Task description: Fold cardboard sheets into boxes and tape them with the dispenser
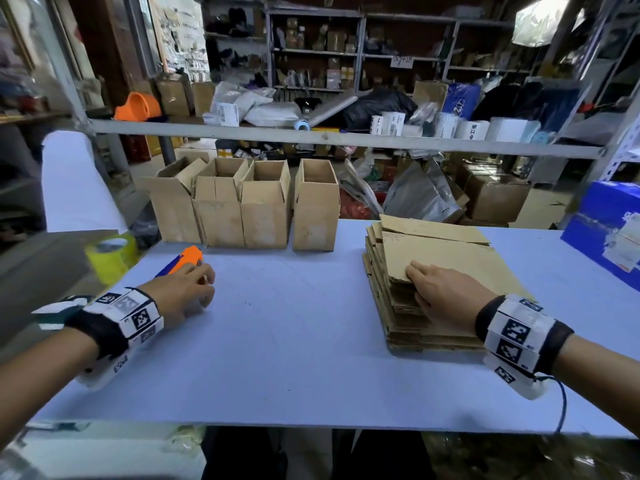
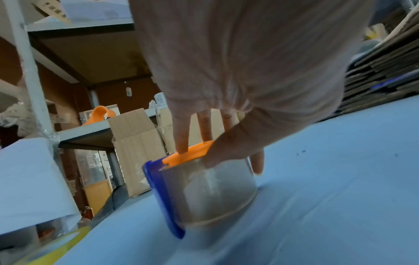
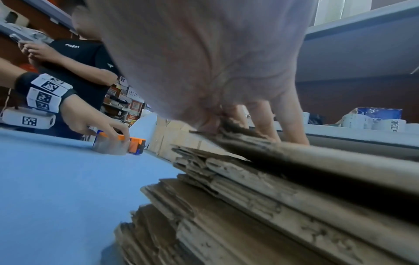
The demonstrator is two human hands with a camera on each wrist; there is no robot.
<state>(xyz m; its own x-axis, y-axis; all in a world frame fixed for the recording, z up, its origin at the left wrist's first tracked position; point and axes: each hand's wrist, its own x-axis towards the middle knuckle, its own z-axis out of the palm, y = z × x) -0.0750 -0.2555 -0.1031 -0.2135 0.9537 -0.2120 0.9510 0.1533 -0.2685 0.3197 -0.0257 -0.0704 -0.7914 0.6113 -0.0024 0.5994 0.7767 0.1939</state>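
Table: dispenser under L fingers

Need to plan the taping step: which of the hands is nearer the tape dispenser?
Left. The left hand is on the tape dispenser, fingers over its top. The right hand is across the table on the cardboard stack.

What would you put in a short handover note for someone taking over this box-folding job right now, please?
Left hand: holds the orange-and-blue tape dispenser with its clear roll, standing on the light blue table.
Right hand: fingers on the top flat brown cardboard sheet of the stack, thumb under its edge.
Done: four folded brown cardboard boxes stand open-topped at the table's far edge.
Left: lift that sheet, fold it, tape it, then work through the stack.
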